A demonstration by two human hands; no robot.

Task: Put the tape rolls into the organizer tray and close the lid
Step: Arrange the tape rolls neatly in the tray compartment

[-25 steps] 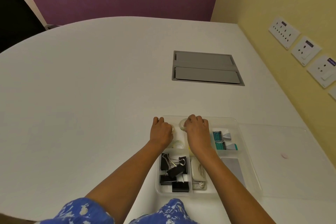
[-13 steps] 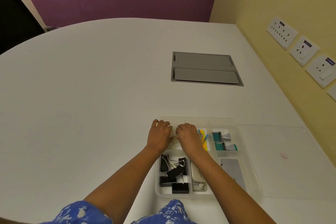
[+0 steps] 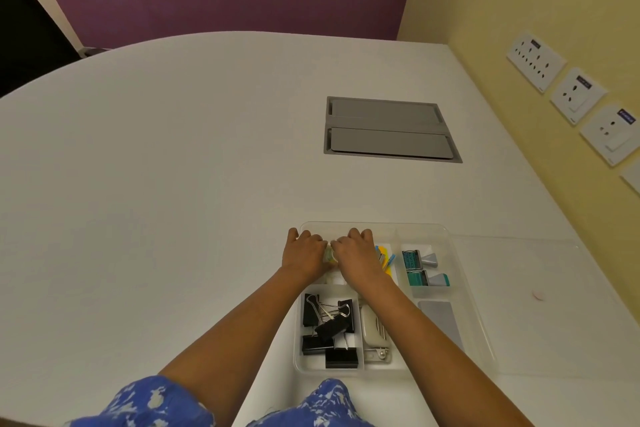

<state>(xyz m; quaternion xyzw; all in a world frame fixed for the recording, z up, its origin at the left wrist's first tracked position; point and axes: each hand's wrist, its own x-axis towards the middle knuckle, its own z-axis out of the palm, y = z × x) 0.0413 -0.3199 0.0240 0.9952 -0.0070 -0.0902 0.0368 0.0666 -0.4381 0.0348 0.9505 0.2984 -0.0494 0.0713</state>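
- Clearly I was partway through: both of my hands were down in the far-left compartment of the clear tray, which sat on the white surface close in front of me.
- My left hand and my right hand were knuckle to knuckle over that compartment, and a sliver of a clear tape roll showed in the gap between them.
- Below the hands, something pale and clear lay in the same compartment; it might have been a second roll, but I could not tell.
- No tape roll lay anywhere on the surface outside the tray, so I judged the loading was at its last bit or being tidied.
- My fingers on both hands were curled downward, closed around or pressing on the roll; whether each hand truly gripped it or only steadied it was hidden by the backs of my hands.
- The clear lid lay flat on the surface to the right of the tray, fully open, so closing it was wholly left to do.
- The other compartments held black binder clips, a stapler, coloured tabs and teal clips, none of which I was touching.
- I judged the next need was to let go, pull both hands out, and swing the lid over.
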